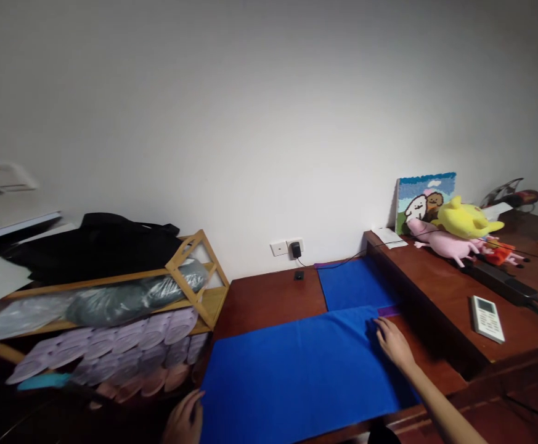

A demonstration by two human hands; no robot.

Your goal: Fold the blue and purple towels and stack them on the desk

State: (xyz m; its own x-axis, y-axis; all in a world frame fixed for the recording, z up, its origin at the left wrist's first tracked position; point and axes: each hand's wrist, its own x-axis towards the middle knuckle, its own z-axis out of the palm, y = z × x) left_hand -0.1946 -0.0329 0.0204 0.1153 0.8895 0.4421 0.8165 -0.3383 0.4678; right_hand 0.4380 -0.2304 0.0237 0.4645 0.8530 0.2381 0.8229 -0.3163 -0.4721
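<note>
A wide blue cloth (291,370) lies over the front of the dark red wooden desk (269,299), with soft creases near its upper right corner. My right hand (395,344) is at that right edge, fingers bent and closed on the cloth. At the lower left, my left hand (184,419) has its curled fingers at the cloth's left edge; the thumb is hard to make out. Behind, a second blue piece with a purple edge (356,283) lies flat, partly covered by the front one.
On the left stands a wooden rack (204,277) with a black bag (106,246) and rows of pale purple slippers (139,333). The raised right desk holds plush toys (463,219), a white remote (487,319) and a black power strip (504,283). A plugged-in adapter (295,250) trails a cable.
</note>
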